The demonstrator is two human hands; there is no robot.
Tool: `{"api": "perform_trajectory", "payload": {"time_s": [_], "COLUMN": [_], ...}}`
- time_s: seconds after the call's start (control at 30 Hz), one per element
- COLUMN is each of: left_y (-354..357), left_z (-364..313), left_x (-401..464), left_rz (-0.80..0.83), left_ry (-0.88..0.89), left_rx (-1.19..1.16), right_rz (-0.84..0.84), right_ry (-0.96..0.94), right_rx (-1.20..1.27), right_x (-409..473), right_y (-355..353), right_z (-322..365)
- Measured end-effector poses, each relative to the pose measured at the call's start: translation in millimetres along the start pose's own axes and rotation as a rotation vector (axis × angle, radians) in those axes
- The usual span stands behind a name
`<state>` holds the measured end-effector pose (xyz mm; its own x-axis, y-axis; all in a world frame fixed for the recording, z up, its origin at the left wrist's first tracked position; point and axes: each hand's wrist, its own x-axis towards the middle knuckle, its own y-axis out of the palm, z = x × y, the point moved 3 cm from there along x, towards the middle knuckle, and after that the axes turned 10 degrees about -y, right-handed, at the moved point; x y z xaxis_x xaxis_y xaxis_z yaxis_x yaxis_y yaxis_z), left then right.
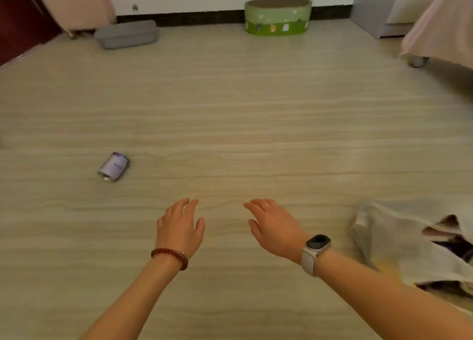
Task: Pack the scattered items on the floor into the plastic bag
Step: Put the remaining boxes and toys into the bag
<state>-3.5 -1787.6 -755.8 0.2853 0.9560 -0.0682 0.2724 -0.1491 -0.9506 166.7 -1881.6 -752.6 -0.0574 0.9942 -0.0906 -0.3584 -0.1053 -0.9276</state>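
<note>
A small purple-and-white can lies on its side on the wood-pattern floor, left of centre. At the lower right a white plastic bag rests on the floor, its mouth facing right with dark items showing inside. My left hand, with a red bead bracelet on the wrist, hovers palm-down over bare floor, fingers apart, holding nothing. Palm-down beside it, my right hand, a watch on its wrist, is also spread and holds nothing. The can sits well to the left of and beyond my left hand.
A grey tray and a green oval cardboard scratcher stand along the far wall. Pink-draped furniture on castors occupies the right edge, more pink cloth the top left. A dark red door is at far left.
</note>
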Motion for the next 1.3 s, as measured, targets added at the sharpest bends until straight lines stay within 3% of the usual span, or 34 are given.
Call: {"api": "perform_trajectory", "payload": {"time_s": [0.2,0.33,0.57,0.8,1.03,1.17,1.3], "left_y": [-75.9,-179.9,-373.2,-490.5,-522.9,-478.5,-407.2], "left_z": [106.0,120.6,107.0,116.5,144.5,192.9,258.1], "left_x": [-34.0,-70.2,-100.1,-56.7,111.4,219.9,292.8], "left_rz": [0.119,0.143,0.250,0.296,0.304,0.379,0.483], "left_ry": [-0.302,-0.399,-0.728,-0.726,-0.599,-0.581,-0.576], "left_rx": [0.013,-0.036,-0.353,-0.357,-0.236,-0.190,-0.115], "right_rz": [0.223,0.290,0.217,0.208,0.151,0.220,0.279], "right_ry": [0.008,0.088,0.365,0.426,0.458,0.478,0.669], "right_rx": [0.044,0.093,0.321,0.444,0.498,0.555,0.675], "right_x": [26.2,14.4,13.0,68.2,224.0,345.4,441.0], "right_y": [4.7,-74.2,-250.6,-344.6,-360.7,-297.9,-201.0], "right_z": [81.1,143.5,252.7,316.0,317.7,306.5,294.6]}}
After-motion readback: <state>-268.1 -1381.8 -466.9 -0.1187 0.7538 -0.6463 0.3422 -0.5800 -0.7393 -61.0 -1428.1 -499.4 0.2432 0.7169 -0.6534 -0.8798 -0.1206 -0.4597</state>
